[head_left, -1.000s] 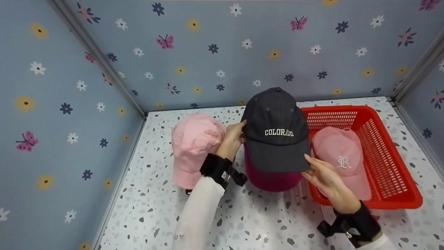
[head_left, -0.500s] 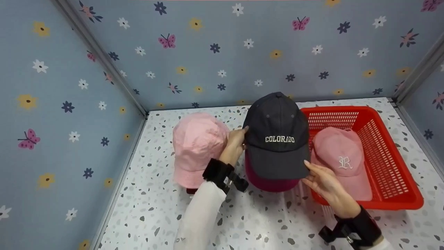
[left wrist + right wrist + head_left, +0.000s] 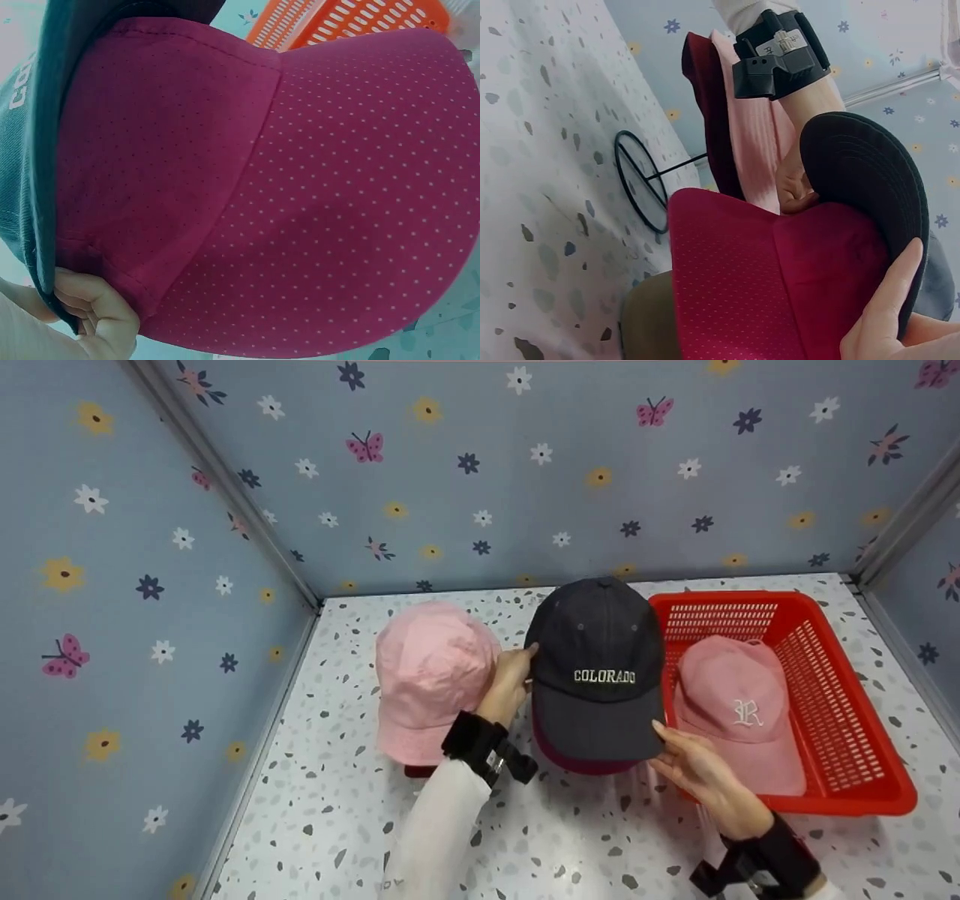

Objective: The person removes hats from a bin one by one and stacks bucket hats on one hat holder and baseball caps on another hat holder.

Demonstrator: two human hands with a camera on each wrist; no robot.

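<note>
A dark grey baseball cap (image 3: 600, 637) lettered COLORADO sits over a magenta dotted cap (image 3: 337, 195), whose brim peeks out beneath the grey one in the head view. My left hand (image 3: 512, 679) pinches the grey cap's lower left edge between thumb and fingers. At the right side of its brim, my right hand (image 3: 697, 765) pinches the edge, thumb on top. In the right wrist view, the grey brim (image 3: 866, 165) is tilted up and stands apart from the magenta brim (image 3: 727, 277). The inside of the grey cap is mostly hidden.
Left of my left hand stands a pink cap (image 3: 431, 682) with a dark red one (image 3: 709, 112) beneath it. A round wire base (image 3: 641, 180) shows below them. At right, a red basket (image 3: 832, 712) holds a pink cap (image 3: 735, 697) with an R.
Both hands have brought the grey cap down and nearer over the magenta one. Less of the magenta brim shows now in the head view. The basket and the pink caps stay put.
</note>
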